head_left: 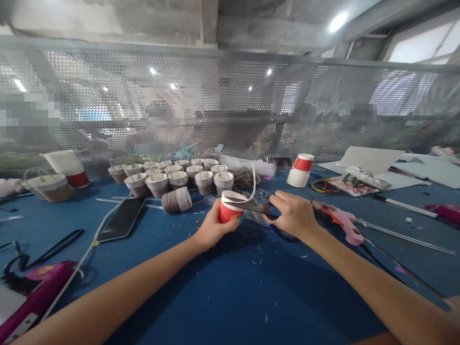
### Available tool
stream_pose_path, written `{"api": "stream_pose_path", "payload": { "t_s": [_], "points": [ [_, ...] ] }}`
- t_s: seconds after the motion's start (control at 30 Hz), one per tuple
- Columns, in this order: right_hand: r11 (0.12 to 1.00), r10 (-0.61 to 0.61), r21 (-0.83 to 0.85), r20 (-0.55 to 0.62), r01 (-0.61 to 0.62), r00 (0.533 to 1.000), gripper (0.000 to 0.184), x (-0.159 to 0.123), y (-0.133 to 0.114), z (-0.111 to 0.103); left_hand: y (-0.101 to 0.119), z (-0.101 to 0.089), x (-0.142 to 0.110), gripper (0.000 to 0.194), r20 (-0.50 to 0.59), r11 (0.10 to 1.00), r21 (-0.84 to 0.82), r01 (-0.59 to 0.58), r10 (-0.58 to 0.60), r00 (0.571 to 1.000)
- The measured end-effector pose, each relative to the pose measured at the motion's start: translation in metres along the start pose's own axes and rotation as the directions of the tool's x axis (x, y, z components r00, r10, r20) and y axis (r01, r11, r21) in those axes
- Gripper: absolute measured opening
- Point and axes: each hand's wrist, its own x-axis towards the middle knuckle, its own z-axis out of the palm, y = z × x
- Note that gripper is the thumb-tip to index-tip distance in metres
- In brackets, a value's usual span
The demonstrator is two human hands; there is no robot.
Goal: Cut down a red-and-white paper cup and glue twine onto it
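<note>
My left hand (212,230) is wrapped round a red paper cup (227,213) with a white inside, held up over the table. In my right hand (293,214) is a pair of scissors (257,206) with dark blue handles. Their blades lie across the cup's rim. A thin white strip cut from the rim (255,184) curls upward beside the blades. Just left of the cup, a small twine-wrapped cup (175,200) lies on its side.
Several wrapped cups with handles (158,184) stand behind my left hand. A bundle of twine (246,177) is at the back. Stacked paper cups (299,178) and a pink glue gun (347,224) are to the right. A phone (122,220) lies left on the blue table (230,292).
</note>
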Motion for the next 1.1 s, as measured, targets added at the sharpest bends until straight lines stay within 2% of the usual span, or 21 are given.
{"api": "stream_pose_path", "payload": {
  "t_s": [0.07,0.13,0.3,0.5,0.63,0.8,0.97,1.1],
  "points": [
    [1.0,-0.002,0.014,0.059,0.001,0.998,0.028,0.0,0.001,0.002,-0.002,-0.001,0.003,0.053,0.075,0.989,-0.132,0.068,-0.058,0.995],
    [1.0,0.0,0.016,0.108,-0.001,0.994,0.03,0.0,0.0,0.003,-0.004,0.0,0.004,0.056,0.057,0.989,-0.136,0.064,-0.056,0.997],
    [1.0,-0.003,-0.02,0.153,0.006,0.988,0.04,0.001,-0.008,0.0,-0.01,0.003,0.001,0.055,-0.026,1.0,0.024,0.01,-0.009,1.0],
    [0.998,0.009,-0.068,0.169,0.003,0.986,0.029,0.001,-0.008,-0.002,-0.011,0.003,0.0,0.052,-0.102,0.982,0.191,-0.002,0.022,0.995],
    [0.999,0.003,-0.038,0.153,0.003,0.988,0.025,0.0,-0.007,-0.001,-0.007,0.003,0.0,0.05,-0.125,0.97,0.242,0.016,0.015,0.992],
    [1.0,-0.011,-0.027,0.087,0.013,0.996,0.029,-0.002,-0.006,0.0,0.003,0.004,-0.002,0.047,-0.198,0.944,0.323,0.072,-0.007,0.98],
    [0.998,-0.017,-0.058,0.093,0.022,0.996,0.034,-0.001,-0.008,-0.001,0.003,0.005,-0.005,0.048,-0.256,0.918,0.396,0.028,0.081,0.963],
    [0.997,0.019,-0.078,0.155,-0.007,0.988,0.039,0.0,-0.014,-0.002,-0.005,0.007,-0.007,0.053,-0.197,0.871,0.487,-0.072,0.19,0.962]
  ]
}}
